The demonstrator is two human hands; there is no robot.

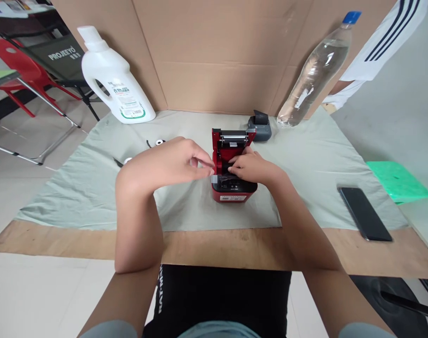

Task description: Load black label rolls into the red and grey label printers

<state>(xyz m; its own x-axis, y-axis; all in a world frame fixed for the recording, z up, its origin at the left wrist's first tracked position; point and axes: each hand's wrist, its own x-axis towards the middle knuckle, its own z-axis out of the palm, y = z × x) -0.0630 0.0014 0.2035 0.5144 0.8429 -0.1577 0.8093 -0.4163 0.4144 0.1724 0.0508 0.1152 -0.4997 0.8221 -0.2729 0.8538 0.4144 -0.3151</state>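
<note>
A small red printer point(233, 191) with its lid raised stands on a pale green cloth point(94, 188) in the middle of the table. My left hand point(171, 162) is at the printer's left side, fingers pinched together at its edge; what they pinch is too small to make out. My right hand point(252, 166) lies over the open compartment, fingers curled down into it and covering what is inside.
A white detergent jug point(113, 77) stands back left, a clear plastic bottle point(316, 70) leans back right beside a grey printer point(259, 126). Small rolls point(159, 142) lie left. A black phone point(364, 213) and green stool point(397, 180) are right. A person's sleeve point(386, 42) shows far right.
</note>
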